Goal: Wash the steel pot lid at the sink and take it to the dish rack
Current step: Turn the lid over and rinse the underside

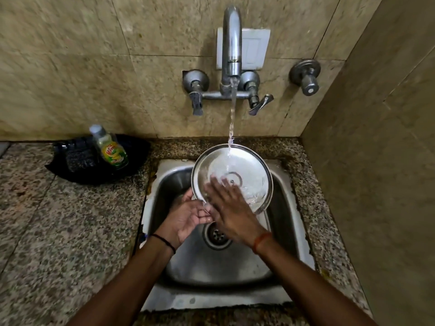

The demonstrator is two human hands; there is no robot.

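Steel caught the light where the pot lid (237, 165) was held tilted over the sink (286, 222), its inner face turned up toward the camera and its far rim near the back edge of the basin. Water (232, 118) ran from the wall tap (231, 43) onto the upper part of that face and spread across it. The left hand (188, 217) sat under the lid's near-left rim, palm up and fingers curled beneath the edge, its grip supporting the lid from below. The right hand (231, 208) lay flat on the lid's inner surface, fingers spread and open, pressing on it rather than clasping it; it looked blurred. A black thread (164, 242) circled the left wrist and an orange thread (261, 241) the right. The drain (217, 236) showed beneath the hands. On the speckled granite tabletop (58, 231) to the left, a dish soap bottle (110, 149) stood in a black tray (134, 161) beside a dark scrubber (77, 156). Behind the tap, a white switch plate (255, 48) sat on the tiled wall (94, 55).
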